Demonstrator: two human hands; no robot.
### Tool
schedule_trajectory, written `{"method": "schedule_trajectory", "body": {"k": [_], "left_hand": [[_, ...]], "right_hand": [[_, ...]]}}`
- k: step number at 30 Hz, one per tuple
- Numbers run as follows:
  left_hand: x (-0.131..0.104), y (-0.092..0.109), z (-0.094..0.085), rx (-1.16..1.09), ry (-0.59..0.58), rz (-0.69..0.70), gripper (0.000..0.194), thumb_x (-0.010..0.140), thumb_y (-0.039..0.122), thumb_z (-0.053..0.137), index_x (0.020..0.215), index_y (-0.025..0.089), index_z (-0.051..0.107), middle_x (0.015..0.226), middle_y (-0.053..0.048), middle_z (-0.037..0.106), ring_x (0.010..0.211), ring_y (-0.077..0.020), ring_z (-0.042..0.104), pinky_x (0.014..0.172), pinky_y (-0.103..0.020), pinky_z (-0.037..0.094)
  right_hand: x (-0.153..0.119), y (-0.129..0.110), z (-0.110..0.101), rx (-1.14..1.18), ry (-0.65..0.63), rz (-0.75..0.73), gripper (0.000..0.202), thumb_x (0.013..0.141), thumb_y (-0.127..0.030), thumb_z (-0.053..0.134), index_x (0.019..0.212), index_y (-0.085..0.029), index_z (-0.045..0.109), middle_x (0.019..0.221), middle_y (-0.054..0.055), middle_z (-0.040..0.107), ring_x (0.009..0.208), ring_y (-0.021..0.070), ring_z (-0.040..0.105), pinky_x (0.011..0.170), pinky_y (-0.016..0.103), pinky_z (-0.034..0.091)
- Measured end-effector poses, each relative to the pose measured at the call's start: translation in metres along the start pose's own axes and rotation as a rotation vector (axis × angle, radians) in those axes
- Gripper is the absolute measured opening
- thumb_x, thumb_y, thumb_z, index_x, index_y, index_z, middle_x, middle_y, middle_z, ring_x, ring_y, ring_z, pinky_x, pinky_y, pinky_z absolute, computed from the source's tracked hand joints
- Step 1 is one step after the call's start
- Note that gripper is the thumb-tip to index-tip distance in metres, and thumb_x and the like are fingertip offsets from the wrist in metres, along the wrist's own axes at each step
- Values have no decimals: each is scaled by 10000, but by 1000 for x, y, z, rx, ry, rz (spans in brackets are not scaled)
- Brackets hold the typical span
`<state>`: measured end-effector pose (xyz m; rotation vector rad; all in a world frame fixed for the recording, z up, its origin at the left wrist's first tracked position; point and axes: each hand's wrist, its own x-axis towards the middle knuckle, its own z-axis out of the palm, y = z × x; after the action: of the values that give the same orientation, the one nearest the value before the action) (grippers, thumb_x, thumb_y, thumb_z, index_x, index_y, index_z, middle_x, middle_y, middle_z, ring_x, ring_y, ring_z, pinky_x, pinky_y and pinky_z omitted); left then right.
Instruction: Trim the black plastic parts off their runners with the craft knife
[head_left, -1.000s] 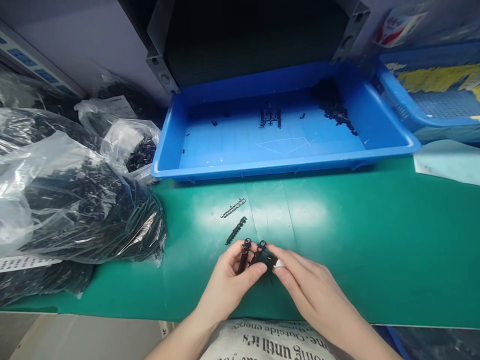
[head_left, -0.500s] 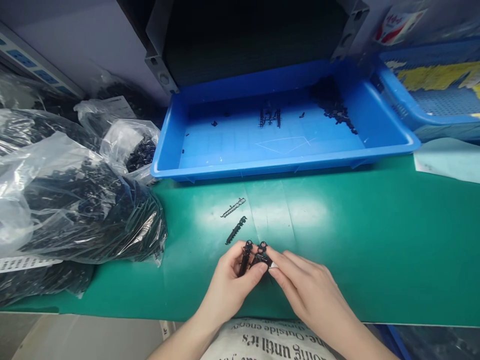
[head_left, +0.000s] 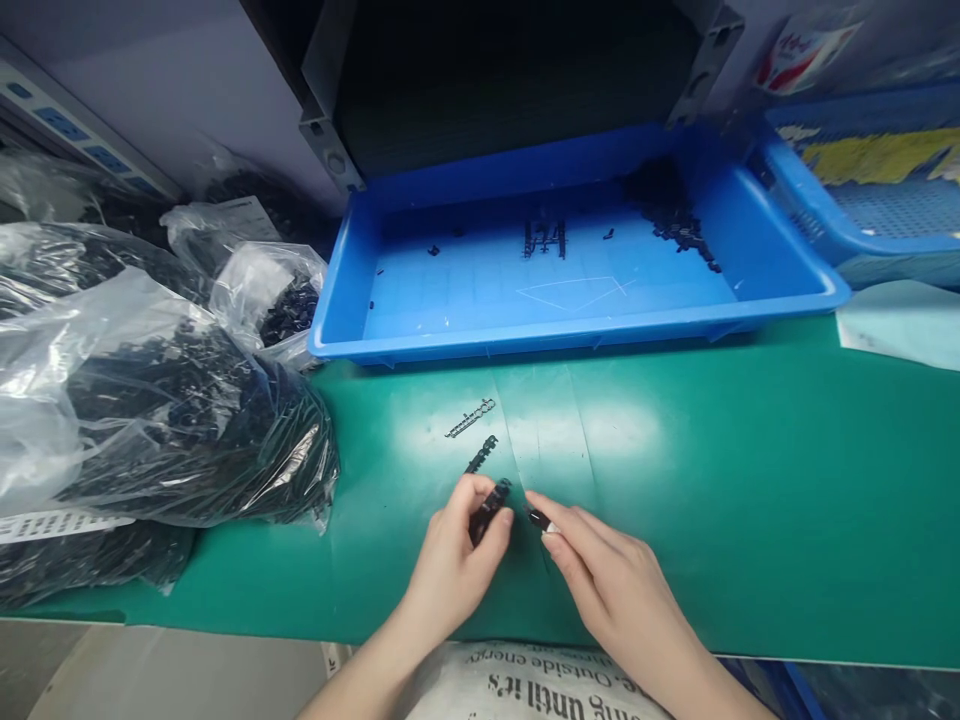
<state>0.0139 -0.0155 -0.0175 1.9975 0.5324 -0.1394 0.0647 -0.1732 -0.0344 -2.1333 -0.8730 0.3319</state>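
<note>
Between the thumb and fingers of my left hand (head_left: 457,555) is a black plastic part (head_left: 489,510), its ringed end pointing away from me. My right hand (head_left: 611,560), a short gap to the right, pinches a small black piece (head_left: 538,519) at the fingertips; a bit of white shows beside it, and I cannot make out its kind. Just beyond my left fingers lies a toothed black plastic strip (head_left: 482,455), its near end hidden by the hand. Farther off, a second strip with a shiny outline (head_left: 470,418) rests on the green mat (head_left: 675,450).
A blue tray (head_left: 585,333) holding scattered black parts and a dark pile (head_left: 675,220) stands at the back. Clear bags of black parts (head_left: 187,410) crowd the left side. At the right are a blue basket (head_left: 817,225) and a pale sheet (head_left: 904,322).
My hands have drawn apart, the left one moving slightly left. The ringed piece that stood between them at my right fingertips no longer shows there. The nearer strip is now partly covered.
</note>
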Motion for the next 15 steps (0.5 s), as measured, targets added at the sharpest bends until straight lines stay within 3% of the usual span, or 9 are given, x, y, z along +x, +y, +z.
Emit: {"method": "schedule_trajectory", "body": {"k": [2, 4, 8, 12, 15], "left_hand": [[8, -3, -8, 214, 118, -11, 65, 812, 251, 398, 769, 219, 362, 544, 72, 342, 471, -107, 351, 496, -228, 274], [18, -6, -14, 426, 207, -23, 53, 802, 249, 409, 778, 220, 371, 535, 65, 396, 465, -120, 382, 502, -239, 255], [33, -9, -19, 639, 186, 22, 165, 796, 368, 480, 859, 215, 479, 775, -31, 613, 651, -185, 530, 543, -256, 263], [24, -2, -13, 419, 40, 29, 129, 777, 332, 501, 745, 208, 490, 626, 17, 545, 555, -138, 463, 536, -239, 288], [9, 6, -6, 171, -124, 25, 135, 728, 263, 540, 661, 196, 443, 566, 48, 429, 537, -107, 386, 511, -222, 276]], "right_hand": [[0, 0, -3, 73, -27, 58, 351, 929, -271, 265, 1219, -247, 460, 983, 29, 645, 740, 156, 631, 566, 292, 512], [0, 1, -7, 135, -45, 111, 354, 924, -307, 271, 1212, -245, 466, 999, 29, 646, 745, 158, 631, 581, 297, 517], [2, 3, -10, 220, -127, 235, 403, 890, -413, 320, 1226, -238, 459, 776, 16, 650, 638, 178, 600, 569, 328, 504], [10, 7, -12, 311, -136, 373, 430, 835, -462, 381, 1191, -244, 486, 886, 49, 628, 793, 219, 582, 672, 373, 482], [19, 6, -14, 456, -154, 372, 305, 823, -408, 422, 1033, -222, 543, 729, 5, 549, 666, 159, 520, 604, 291, 434]]}}
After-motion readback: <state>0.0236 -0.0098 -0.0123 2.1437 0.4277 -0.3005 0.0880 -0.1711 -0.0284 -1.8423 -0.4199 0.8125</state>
